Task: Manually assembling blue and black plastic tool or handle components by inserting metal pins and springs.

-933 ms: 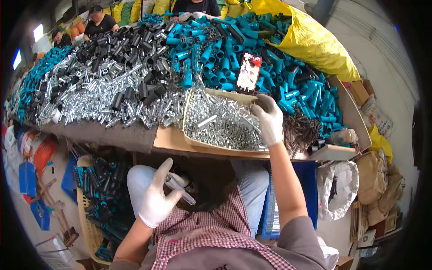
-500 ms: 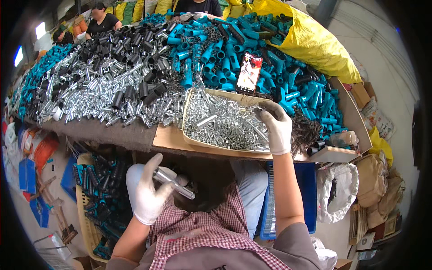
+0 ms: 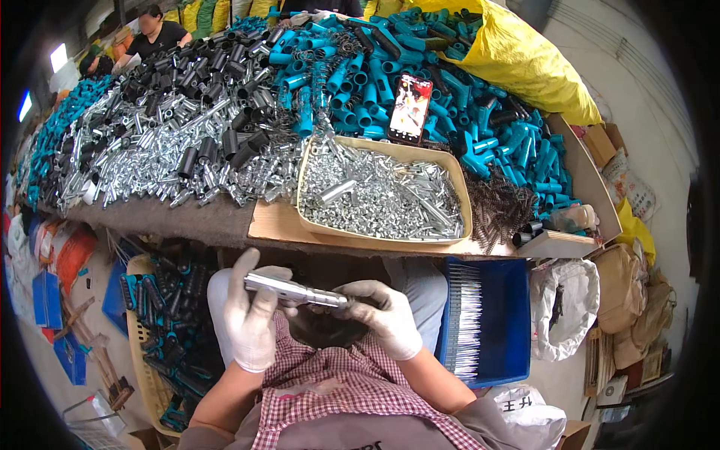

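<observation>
My left hand (image 3: 252,315), in a white glove, grips a shiny silver metal tube (image 3: 289,288) held nearly level above my lap. The tube's narrower, stepped end points right. At that end my right hand (image 3: 384,316), also gloved in white, has its fingertips pinched together; a small part between them is too hidden to name. Just beyond both hands, on the bench edge, stands a cream tray (image 3: 385,237) of small silver metal parts. A larger silver sleeve (image 3: 337,192) lies on top of those parts.
Heaps of silver tubes (image 3: 146,154), black sleeves (image 3: 187,161) and teal handles (image 3: 367,112) cover the bench. A lit phone (image 3: 410,109) leans behind the tray. Dark springs (image 3: 501,210) lie to its right. Below are a blue bin (image 3: 510,322) and a yellow basket (image 3: 142,375). Another person (image 3: 154,37) sits far left.
My right hand has left the tray and come down to the end of the tube. My left hand has turned the tube nearer level, toward my right hand.
</observation>
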Motion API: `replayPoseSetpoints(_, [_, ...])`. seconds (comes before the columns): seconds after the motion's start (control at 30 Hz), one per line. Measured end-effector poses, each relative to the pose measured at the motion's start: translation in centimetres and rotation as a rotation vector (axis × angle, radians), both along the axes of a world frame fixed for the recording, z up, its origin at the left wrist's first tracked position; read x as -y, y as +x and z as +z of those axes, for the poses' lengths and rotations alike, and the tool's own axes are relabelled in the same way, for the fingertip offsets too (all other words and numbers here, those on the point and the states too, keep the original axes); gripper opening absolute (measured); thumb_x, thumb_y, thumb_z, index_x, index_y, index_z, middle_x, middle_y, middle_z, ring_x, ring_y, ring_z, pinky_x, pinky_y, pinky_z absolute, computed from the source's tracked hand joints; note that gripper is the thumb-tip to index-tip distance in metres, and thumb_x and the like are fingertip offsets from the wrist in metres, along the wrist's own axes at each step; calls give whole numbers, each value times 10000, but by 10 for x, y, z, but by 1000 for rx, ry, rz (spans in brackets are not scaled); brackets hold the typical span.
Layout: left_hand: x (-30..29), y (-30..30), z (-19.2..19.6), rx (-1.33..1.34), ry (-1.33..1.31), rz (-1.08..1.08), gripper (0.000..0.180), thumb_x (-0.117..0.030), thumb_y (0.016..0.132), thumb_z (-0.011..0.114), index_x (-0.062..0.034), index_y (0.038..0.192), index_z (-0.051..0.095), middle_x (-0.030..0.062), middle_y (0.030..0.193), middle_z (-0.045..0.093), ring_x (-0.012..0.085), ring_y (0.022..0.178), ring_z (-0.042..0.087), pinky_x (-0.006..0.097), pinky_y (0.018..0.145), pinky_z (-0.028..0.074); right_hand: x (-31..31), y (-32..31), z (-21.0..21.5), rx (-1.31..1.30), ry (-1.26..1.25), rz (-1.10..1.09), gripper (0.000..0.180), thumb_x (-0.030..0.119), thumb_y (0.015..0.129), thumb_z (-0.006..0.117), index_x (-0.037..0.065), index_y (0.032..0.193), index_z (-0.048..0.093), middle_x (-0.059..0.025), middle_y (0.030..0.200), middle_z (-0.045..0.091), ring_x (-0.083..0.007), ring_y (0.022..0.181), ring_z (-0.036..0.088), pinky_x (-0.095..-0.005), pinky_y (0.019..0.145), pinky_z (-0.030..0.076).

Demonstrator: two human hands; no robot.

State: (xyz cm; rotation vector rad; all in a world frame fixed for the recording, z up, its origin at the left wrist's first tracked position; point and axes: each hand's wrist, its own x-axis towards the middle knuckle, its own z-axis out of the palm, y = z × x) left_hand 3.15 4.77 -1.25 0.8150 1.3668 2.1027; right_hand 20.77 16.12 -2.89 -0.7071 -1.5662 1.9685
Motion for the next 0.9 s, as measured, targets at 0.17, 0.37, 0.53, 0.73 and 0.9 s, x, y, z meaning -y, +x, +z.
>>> replayPoseSetpoints(0.17, [6, -13, -4, -291, -202, -170, 450, -167, 872, 722, 62, 1226, 569, 153, 956, 677, 218, 747, 658, 323, 638, 544, 0, 2, -16, -194, -407, 25, 516, 220, 943, 682, -101, 1302, 499, -217, 1221, 630, -283, 1044, 674, -401, 921, 570])
replayPoseSetpoints(0.37, [10, -33, 12, -1048, -459, -483, 423, -204, 785, 765, -44, 1162, 659, 156, 948, 692, 331, 886, 688, 393, 784, 555, -7, 18, -31, -70, -346, 82, 478, 207, 932, 697, -94, 1269, 540, -204, 1174, 657, -262, 1016, 684, -368, 902, 564])
replayPoseSetpoints(0.53, [4, -17, 17, -1142, -638, -638, 478, -337, 772, 776, -144, 1198, 679, 137, 876, 681, 348, 817, 680, 415, 723, 551, 6, 14, -28, -41, -349, 134, 355, 114, 968, 626, -83, 1259, 583, -123, 1094, 689, -169, 961, 675, -301, 876, 561])
replayPoseSetpoints(0.73, [7, -14, -1, -1141, -493, -505, 355, -314, 791, 765, -172, 1112, 709, 84, 813, 677, 297, 728, 688, 394, 643, 555, 8, 11, -24, 16, -345, 160, 339, 80, 990, 586, -97, 1279, 572, -152, 1115, 687, -196, 951, 698, -318, 871, 580])
replayPoseSetpoints(0.9, [6, -11, 4, -964, -526, -469, 310, -137, 754, 779, -75, 1054, 738, 134, 844, 692, 312, 756, 692, 368, 678, 550, 4, 10, -27, -72, -431, 159, 497, 204, 984, 629, -92, 1359, 490, -188, 1133, 685, -235, 953, 708, -341, 849, 586])
